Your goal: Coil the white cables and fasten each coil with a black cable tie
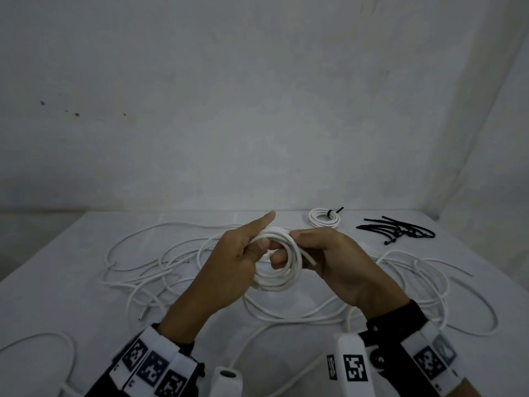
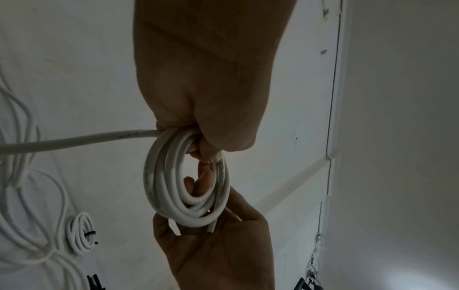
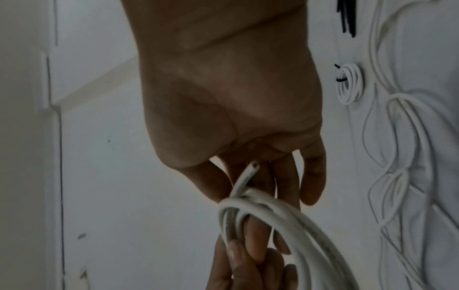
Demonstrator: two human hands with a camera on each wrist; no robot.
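Observation:
A small white cable coil (image 1: pixel 276 277) hangs above the table's middle, held by both hands. My left hand (image 1: pixel 243 253) grips its left side with the thumb through the ring, while the index finger (image 1: pixel 264 222) points straight out. My right hand (image 1: pixel 320 250) pinches the coil's right side, fingers curled through the ring. A short cut end (image 1: pixel 310 259) pokes out by the right palm. In the left wrist view the coil (image 2: pixel 159 176) trails a tail (image 2: pixel 74 140) to the left. The right wrist view shows the cut end (image 3: pixel 253 166) against my fingers.
A finished coil (image 1: pixel 325 218) bound with a black tie lies at the back of the white table (image 1: pixel 57 282). A pile of black cable ties (image 1: pixel 398 229) sits to its right. Loose white cables (image 1: pixel 160 267) sprawl over the table on both sides and under my hands.

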